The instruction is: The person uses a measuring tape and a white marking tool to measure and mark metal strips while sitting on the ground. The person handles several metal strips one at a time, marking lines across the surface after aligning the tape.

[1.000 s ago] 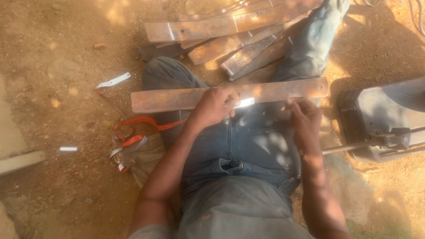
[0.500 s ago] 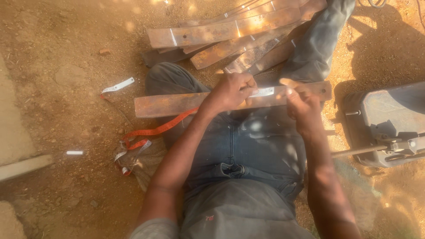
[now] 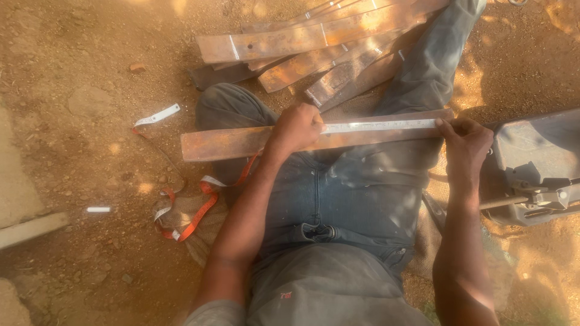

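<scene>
Rusty flat bar [image 3: 229, 143] lies across my lap, spanning both thighs. My left hand [image 3: 297, 128] presses a steel tape [image 3: 380, 125] onto it, fingers curled closed over the tape. My right hand [image 3: 465, 145] pinches the tape's far end at the bar's right end. Beyond, more rusty bars [image 3: 302, 42] lie piled on the dirt ground [image 3: 78, 78]; a grey machine [image 3: 531, 163] sits right.
</scene>
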